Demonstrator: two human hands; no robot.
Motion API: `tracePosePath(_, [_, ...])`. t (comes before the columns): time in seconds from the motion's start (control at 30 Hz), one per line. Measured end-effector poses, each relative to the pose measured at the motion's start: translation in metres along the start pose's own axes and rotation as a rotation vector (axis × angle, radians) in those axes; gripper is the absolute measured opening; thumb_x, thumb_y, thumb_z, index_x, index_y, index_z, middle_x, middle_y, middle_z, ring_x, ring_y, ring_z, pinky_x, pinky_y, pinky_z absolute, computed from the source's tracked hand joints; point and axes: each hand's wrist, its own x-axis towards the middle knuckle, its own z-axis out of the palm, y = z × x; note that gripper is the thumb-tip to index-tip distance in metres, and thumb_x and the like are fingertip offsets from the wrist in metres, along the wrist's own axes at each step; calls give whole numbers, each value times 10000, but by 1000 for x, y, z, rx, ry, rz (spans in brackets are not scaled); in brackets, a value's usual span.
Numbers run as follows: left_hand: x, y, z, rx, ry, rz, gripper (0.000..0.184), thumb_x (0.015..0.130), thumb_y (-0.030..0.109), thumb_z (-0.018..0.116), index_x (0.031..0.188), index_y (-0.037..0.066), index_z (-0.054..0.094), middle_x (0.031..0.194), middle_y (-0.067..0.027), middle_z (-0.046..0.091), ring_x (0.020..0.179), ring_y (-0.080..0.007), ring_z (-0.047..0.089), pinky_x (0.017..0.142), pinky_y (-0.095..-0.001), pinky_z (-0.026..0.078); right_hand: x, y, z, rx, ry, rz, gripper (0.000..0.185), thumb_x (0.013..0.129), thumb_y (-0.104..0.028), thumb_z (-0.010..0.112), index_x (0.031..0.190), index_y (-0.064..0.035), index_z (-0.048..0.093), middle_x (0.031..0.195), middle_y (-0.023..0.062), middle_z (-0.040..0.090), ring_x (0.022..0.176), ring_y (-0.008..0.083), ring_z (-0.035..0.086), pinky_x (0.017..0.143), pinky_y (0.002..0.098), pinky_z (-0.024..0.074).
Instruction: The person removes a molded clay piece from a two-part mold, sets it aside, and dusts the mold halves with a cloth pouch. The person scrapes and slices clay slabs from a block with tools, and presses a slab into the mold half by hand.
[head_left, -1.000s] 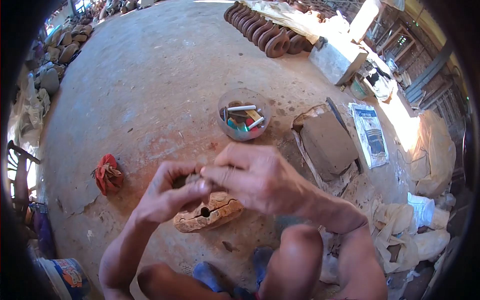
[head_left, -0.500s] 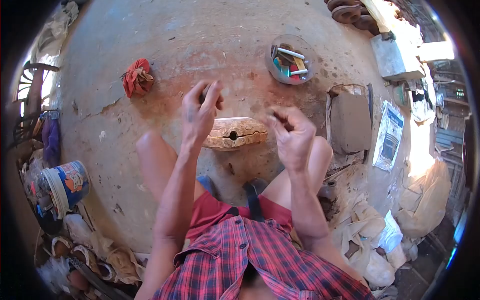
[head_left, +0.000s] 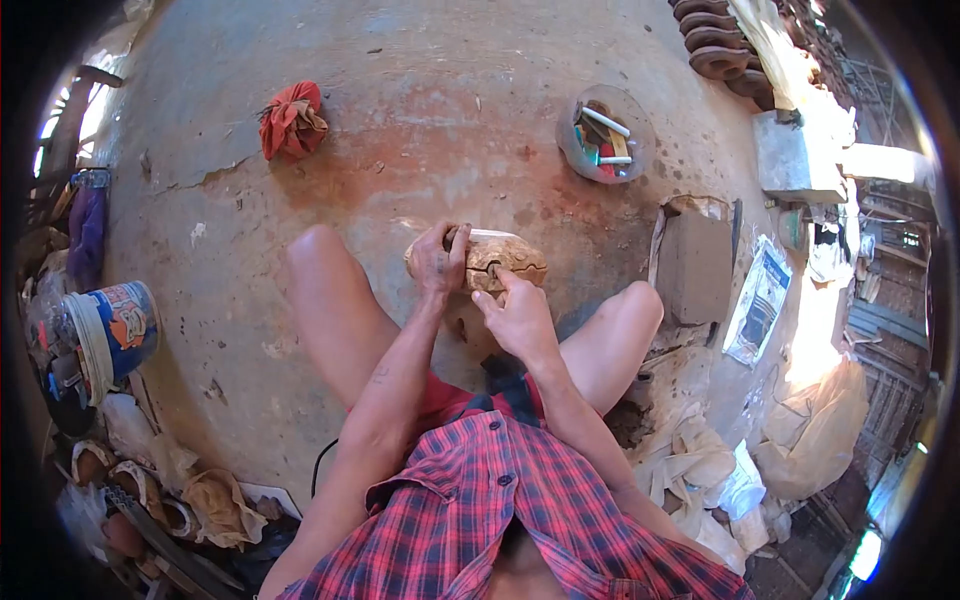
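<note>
Between my knees, on the floor, sits a tan, rough two-part mould (head_left: 518, 258) with a jagged seam and a dark hole in its front. My left hand (head_left: 440, 258) is closed at the mould's left side, with a bit of something dark by its fingers that I cannot make out. At the front hole is my right hand (head_left: 515, 312), its index finger pressed to the opening and its thumb just below. Whether the right fingers hold a small piece is hidden.
A clear bowl of tools (head_left: 606, 135) stands ahead on the right, a red cloth bundle (head_left: 293, 122) ahead on the left. Right of my knee lies a grey clay block (head_left: 697, 268); a blue-and-white bucket (head_left: 118, 330) is at far left.
My hands have come apart from above the mould and moved down onto it, left hand at its side, right finger at its hole. The view has tilted down toward my lap.
</note>
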Motion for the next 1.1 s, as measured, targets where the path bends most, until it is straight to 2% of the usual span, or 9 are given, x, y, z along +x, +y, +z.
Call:
tracePosePath(0.17, [-1,-6,3,50,32,37,327,935,378,730,913,54,761,821,-172,733,776,-354,706,735,-460,525,8,-7,12,-176,10,130,632,901,-396,723,1334,50,609,1167,378,688,1151,510,672,1027,570,523])
tracePosePath(0.3, [0,-4,1,18,17,31,316,928,368,731,891,55,754,792,-170,713,765,-360,689,725,-467,513,15,-5,14,-203,-49,121,685,878,-368,753,1358,87,576,1133,383,697,1141,515,674,1021,576,522])
tracePosePath(0.4, [-4,-3,2,72,85,54,314,917,365,738,880,54,750,787,-172,706,750,-366,679,713,-471,506,15,0,19,-113,-36,67,627,864,-272,799,1294,126,576,916,270,746,885,389,757,829,484,589])
tracePosePath(0.47, [-3,-4,4,10,70,30,293,909,355,742,860,66,741,804,-188,705,787,-395,680,733,-498,515,12,-1,22,150,-22,130,507,856,-171,828,1202,117,595,679,102,675,605,186,664,604,345,526])
tracePosePath(0.57, [0,-10,7,55,71,37,287,910,365,740,866,81,742,815,-179,706,807,-394,681,743,-502,517,10,-2,35,423,74,93,432,860,-124,836,1148,94,599,588,2,564,521,50,511,502,268,408])
tracePosePath(0.7, [-1,-10,10,35,76,40,293,915,376,735,859,88,735,833,-175,712,821,-394,683,749,-504,519,21,3,20,418,54,81,433,860,-181,839,1120,95,631,617,73,646,560,154,633,568,335,498])
tracePosePath(0.77, [-4,-7,4,29,80,72,297,917,355,737,877,61,743,799,-170,704,769,-375,675,722,-476,508,21,-14,10,-103,-7,113,442,846,-250,847,1059,93,667,687,159,716,646,274,725,672,406,560])
tracePosePath(0.87, [-2,-12,8,35,70,69,297,915,371,733,848,81,733,820,-178,712,805,-399,682,744,-505,516,17,6,25,-254,139,22,478,835,-315,846,1033,93,692,742,212,742,749,345,764,776,451,579])
tracePosePath(1.1, [-2,-13,9,49,74,57,302,906,378,738,836,84,729,805,-176,703,789,-390,681,734,-499,512,18,10,53,450,199,38,436,854,-168,863,1090,124,643,641,78,673,527,144,611,510,313,466])
